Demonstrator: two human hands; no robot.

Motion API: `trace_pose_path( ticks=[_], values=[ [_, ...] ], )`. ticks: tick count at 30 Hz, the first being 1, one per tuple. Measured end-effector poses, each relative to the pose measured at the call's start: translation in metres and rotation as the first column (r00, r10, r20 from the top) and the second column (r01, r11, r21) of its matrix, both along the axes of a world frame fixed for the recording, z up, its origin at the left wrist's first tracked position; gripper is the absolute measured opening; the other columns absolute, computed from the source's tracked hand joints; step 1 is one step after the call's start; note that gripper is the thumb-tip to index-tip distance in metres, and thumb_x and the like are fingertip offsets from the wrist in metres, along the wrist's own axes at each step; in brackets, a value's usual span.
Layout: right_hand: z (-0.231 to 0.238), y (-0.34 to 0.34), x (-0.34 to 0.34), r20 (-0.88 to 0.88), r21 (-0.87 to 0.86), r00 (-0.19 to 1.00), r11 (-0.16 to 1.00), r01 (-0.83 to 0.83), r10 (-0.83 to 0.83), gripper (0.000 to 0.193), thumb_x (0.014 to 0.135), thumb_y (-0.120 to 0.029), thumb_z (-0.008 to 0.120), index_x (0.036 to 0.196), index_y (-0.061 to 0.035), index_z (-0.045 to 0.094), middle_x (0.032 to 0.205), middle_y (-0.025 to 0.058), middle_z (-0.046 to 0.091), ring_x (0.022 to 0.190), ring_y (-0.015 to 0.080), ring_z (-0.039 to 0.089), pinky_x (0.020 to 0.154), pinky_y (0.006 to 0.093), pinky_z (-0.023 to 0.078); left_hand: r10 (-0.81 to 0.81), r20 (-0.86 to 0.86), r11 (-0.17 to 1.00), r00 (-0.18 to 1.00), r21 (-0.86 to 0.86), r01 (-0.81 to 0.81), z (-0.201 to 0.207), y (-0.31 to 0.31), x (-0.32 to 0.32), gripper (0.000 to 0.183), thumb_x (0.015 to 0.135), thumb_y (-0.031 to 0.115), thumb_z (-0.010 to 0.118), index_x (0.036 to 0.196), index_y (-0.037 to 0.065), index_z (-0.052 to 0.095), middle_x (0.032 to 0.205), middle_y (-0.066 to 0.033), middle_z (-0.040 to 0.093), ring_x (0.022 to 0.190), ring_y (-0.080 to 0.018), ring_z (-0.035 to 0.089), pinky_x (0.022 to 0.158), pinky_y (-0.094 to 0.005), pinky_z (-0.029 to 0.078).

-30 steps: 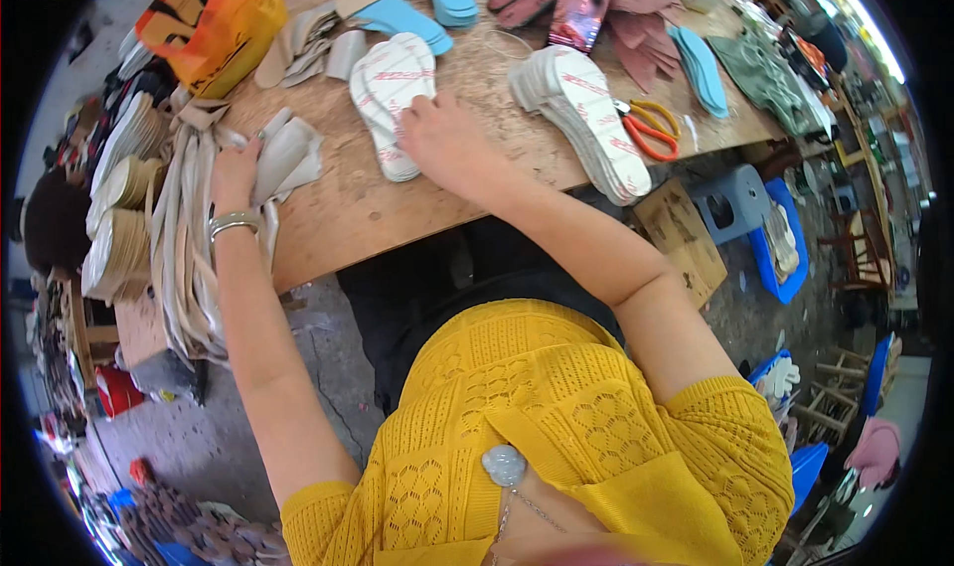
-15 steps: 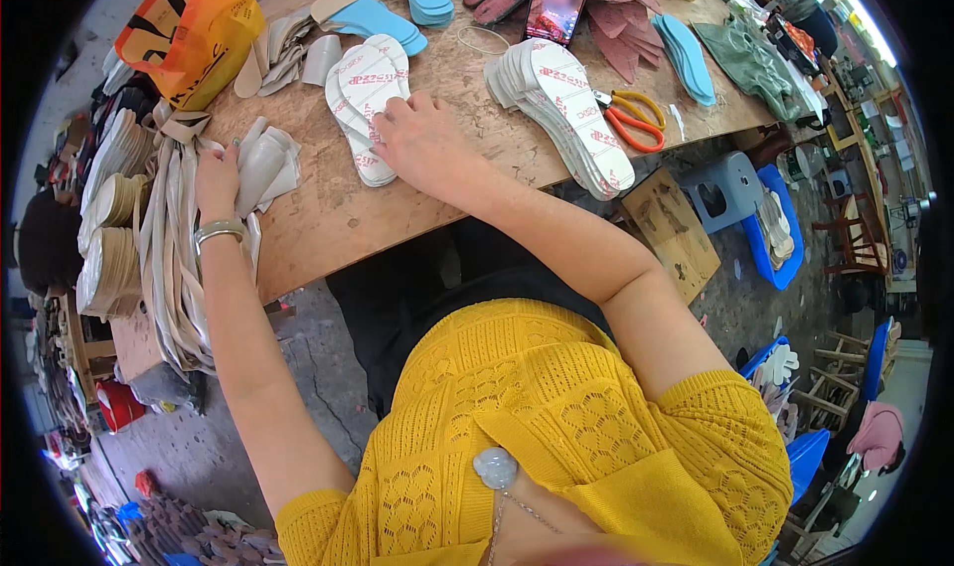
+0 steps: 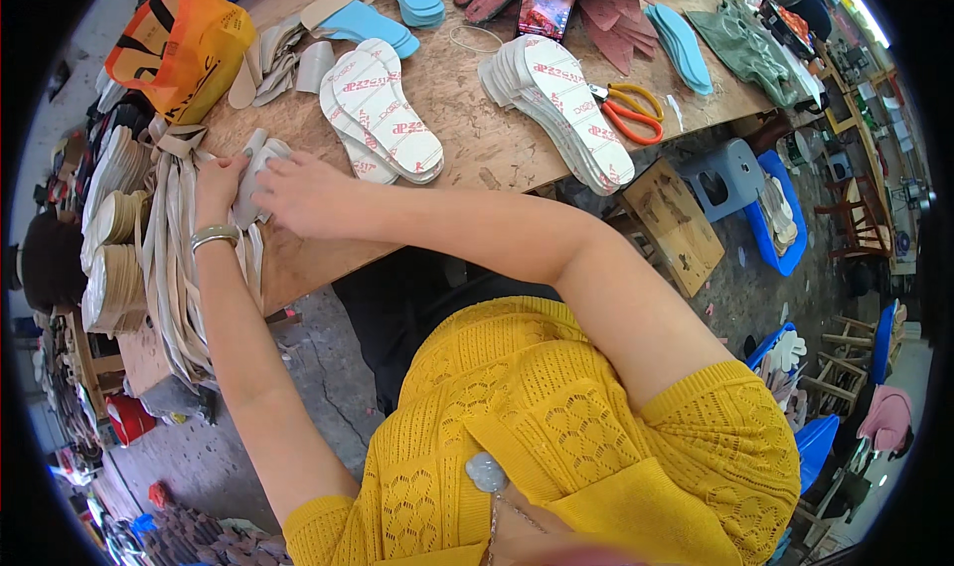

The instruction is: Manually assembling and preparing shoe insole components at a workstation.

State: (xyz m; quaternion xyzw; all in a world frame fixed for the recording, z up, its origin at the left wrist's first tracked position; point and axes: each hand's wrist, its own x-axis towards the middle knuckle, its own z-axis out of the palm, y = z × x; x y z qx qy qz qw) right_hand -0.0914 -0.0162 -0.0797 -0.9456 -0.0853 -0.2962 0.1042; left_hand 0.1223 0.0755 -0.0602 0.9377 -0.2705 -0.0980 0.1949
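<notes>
Nearby: white insoles (image 3: 383,109) and scissors (image 3: 628,112) lie beyond grey pieces (image 3: 254,173).

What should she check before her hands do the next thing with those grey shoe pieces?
1. Both hands on the grey pieces: ok, left hand and right hand rest on them.
2. Pieces lying on the wooden table: ok.
3. Scissors away from the fingers: ok, far to the right.
4. White insole pair out of the way: ok, apart from both hands.
5. How many pieces are gripped: cannot tell, hands cover them.
</notes>
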Motion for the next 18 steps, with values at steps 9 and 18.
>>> trace_pose_path(
  ticks=[9, 18],
  values=[
    [-0.035, 0.011, 0.012, 0.052, -0.024, 0.999, 1.0, 0.015, -0.014, 0.043, 0.081, -0.038, 0.063, 0.112, -0.0077, 0.061, 0.12, 0.0103, 0.055, 0.115, 0.0279, 0.047, 0.09, 0.044, 0.038, 0.038, 0.247, 0.952, 0.968, -0.304, 0.04, -0.023, 0.004, 0.024, 0.025, 0.086, 0.022, 0.062, 0.09, -0.003, 0.061, 0.085, -0.0207, 0.065, 0.081, -0.032, 0.063, 0.074, -0.039, 0.048],
    [-0.034, 0.012, 0.012, 0.063, -0.025, 0.998, 1.0, -0.001, 0.003, 0.041, 0.082, -0.038, 0.061, 0.11, -0.008, 0.062, 0.118, 0.0099, 0.055, 0.114, 0.0273, 0.047, 0.09, 0.0437, 0.038, 0.252, 0.43, 0.898, 0.867, -0.438, -0.044, -0.016, 0.016, 0.05, 0.029, 0.092, 0.023, 0.052, 0.103, -0.004, 0.056, 0.096, -0.0252, 0.063, 0.09, -0.0403, 0.061, 0.081, -0.0439, 0.046]
  ],
)
